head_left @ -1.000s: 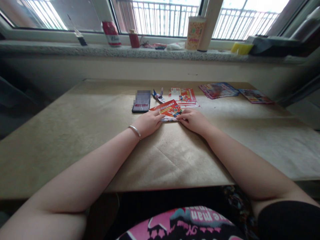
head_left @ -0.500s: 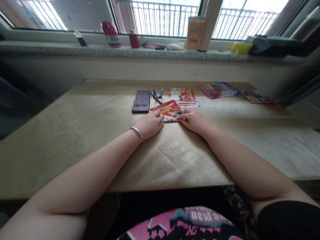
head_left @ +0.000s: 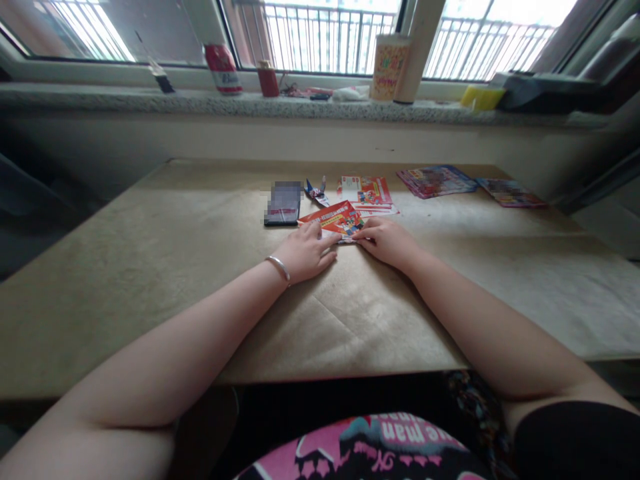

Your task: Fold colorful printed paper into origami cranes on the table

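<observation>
A folded red printed sheet of paper [head_left: 336,217] lies on the brown table top [head_left: 150,267] in the middle. My left hand [head_left: 304,252], with a silver bracelet at the wrist, lies with its fingers pressed flat on the sheet's near left edge. My right hand [head_left: 387,241] presses its fingertips on the sheet's near right corner. A small folded paper crane [head_left: 317,192] stands just behind the sheet.
A dark phone [head_left: 283,203] lies left of the sheet. More printed leaflets lie behind it [head_left: 367,191] and at the far right [head_left: 436,180] [head_left: 510,192]. The windowsill [head_left: 300,103] carries a red can [head_left: 223,67], a red jar [head_left: 268,78], a paper cup [head_left: 390,65] and a yellow sponge [head_left: 483,97].
My left hand has slid a little to the right along the sheet's near edge, towards my right hand. The right hand has hardly moved.
</observation>
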Motion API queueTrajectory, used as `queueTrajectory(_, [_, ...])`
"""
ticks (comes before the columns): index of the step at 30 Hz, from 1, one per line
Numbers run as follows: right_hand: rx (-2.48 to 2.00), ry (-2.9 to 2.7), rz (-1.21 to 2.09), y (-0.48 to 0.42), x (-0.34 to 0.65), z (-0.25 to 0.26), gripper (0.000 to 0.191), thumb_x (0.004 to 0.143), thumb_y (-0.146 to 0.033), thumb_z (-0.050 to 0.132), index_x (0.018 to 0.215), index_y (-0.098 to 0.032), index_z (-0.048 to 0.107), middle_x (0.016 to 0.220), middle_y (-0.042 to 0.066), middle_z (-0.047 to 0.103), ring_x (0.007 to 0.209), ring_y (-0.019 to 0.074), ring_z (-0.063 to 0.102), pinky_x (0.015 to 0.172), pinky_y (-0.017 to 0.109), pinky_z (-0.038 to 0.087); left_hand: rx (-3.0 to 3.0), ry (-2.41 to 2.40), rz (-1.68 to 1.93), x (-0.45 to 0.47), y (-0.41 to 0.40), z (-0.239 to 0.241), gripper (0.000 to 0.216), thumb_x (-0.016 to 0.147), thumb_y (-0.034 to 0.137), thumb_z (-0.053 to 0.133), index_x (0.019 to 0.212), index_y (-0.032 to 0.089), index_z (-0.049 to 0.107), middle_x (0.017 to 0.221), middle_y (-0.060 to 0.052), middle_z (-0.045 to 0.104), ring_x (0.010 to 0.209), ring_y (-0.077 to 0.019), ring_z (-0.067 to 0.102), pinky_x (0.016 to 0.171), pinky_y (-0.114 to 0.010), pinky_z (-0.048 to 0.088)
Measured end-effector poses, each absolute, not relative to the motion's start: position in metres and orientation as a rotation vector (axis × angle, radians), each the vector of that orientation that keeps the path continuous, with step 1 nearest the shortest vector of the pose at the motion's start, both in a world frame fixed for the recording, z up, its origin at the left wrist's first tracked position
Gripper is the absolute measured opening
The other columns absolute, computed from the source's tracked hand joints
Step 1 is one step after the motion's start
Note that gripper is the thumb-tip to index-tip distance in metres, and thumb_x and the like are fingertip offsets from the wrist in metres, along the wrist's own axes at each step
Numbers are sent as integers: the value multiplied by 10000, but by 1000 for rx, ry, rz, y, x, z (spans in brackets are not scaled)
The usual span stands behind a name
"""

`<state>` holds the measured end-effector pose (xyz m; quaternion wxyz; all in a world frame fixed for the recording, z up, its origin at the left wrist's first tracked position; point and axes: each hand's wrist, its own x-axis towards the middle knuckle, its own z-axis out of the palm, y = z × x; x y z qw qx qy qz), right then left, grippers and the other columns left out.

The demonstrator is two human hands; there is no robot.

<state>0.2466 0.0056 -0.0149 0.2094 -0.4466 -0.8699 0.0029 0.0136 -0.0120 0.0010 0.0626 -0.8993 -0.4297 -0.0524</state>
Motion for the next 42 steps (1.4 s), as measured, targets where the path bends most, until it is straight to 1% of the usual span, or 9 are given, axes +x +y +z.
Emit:
queueTrajectory(7, [-1240, -2437, -8, 5, 246, -13, 245, 912, -299, 546, 982, -228, 770, 939, 73, 681, 834, 170, 607, 799, 297, 464, -2707, -1285, -227, 14, -11, -6, 470, 935, 440, 453, 1367, 259, 497, 1250, -120, 529, 1175, -294, 472, 1009, -446, 396])
queueTrajectory(16, [-1268, -2450, -40, 3, 245, -12, 258, 913, -311, 538, 989, -234, 772, 938, 70, 687, 829, 179, 611, 780, 299, 460, -2726, -1235, -184, 16, -10, -4, 501, 941, 427, 443, 1372, 177, 498, 1301, -140, 530, 1224, -307, 447, 1073, -431, 333])
queueTrajectory(21, [-1264, -2460, -63, 3, 245, -13, 277, 924, -322, 516, 994, -239, 770, 931, 66, 686, 829, 177, 611, 769, 296, 452, -2722, -1081, -216, 14, -8, -7, 538, 944, 493, 412, 1344, 147, 510, 1276, -128, 562, 1189, -295, 478, 1058, -414, 339])
queueTrajectory(24, [-1283, -2464, -73, 3, 245, -12, 285, 927, -328, 507, 998, -241, 769, 941, 67, 687, 830, 181, 612, 763, 301, 451, -2732, -1055, -217, 14, -8, -6, 574, 934, 530, 413, 1374, 169, 487, 1227, -131, 580, 1117, -294, 511, 1007, -416, 376])
queueTrajectory(28, [-1292, -2472, -53, 2, 245, -10, 286, 927, -339, 508, 1006, -244, 766, 967, 67, 691, 859, 182, 613, 783, 299, 448, -2732, -1049, -203, 15, -8, -5, 551, 932, 530, 417, 1396, 239, 477, 1207, -121, 575, 1099, -296, 507, 989, -424, 385])
queueTrajectory(33, [-1332, -2508, -74, -3, 246, -3, 274, 917, -282, 508, 1044, -240, 747, 987, 65, 695, 869, 183, 613, 778, 294, 437, -2727, -1096, -179, 17, -9, -4, 542, 927, 519, 428, 1396, 252, 479, 1212, -114, 560, 1132, -297, 482, 1013, -425, 365])
queueTrajectory(36, [-1301, -2543, -142, -7, 245, 2, 278, 910, -239, 501, 1042, -266, 744, 1011, 56, 696, 921, 200, 600, 793, 303, 425, -2717, -1111, -170, 17, -10, -3, 541, 928, 523, 421, 1396, 259, 479, 1220, -113, 550, 1140, -298, 475, 1016, -418, 363])
queueTrajectory(39, [-1260, -2576, -180, -9, 244, 3, 280, 910, -245, 502, 1026, -287, 753, 1012, 52, 698, 959, 215, 584, 817, 317, 419, -2710, -1108, -168, 17, -11, -3, 539, 935, 531, 396, 1394, 264, 485, 1217, -119, 548, 1139, -304, 475, 1015, -422, 362])
queueTrajectory(42, [-1282, -2580, -137, -8, 244, 3, 288, 907, -253, 506, 1050, -303, 751, 1022, 47, 697, 943, 205, 591, 816, 312, 424, -2713, -1108, -157, 17, -11, -3, 540, 943, 531, 374, 1401, 266, 478, 1211, -123, 550, 1135, -307, 476, 1014, -427, 360])
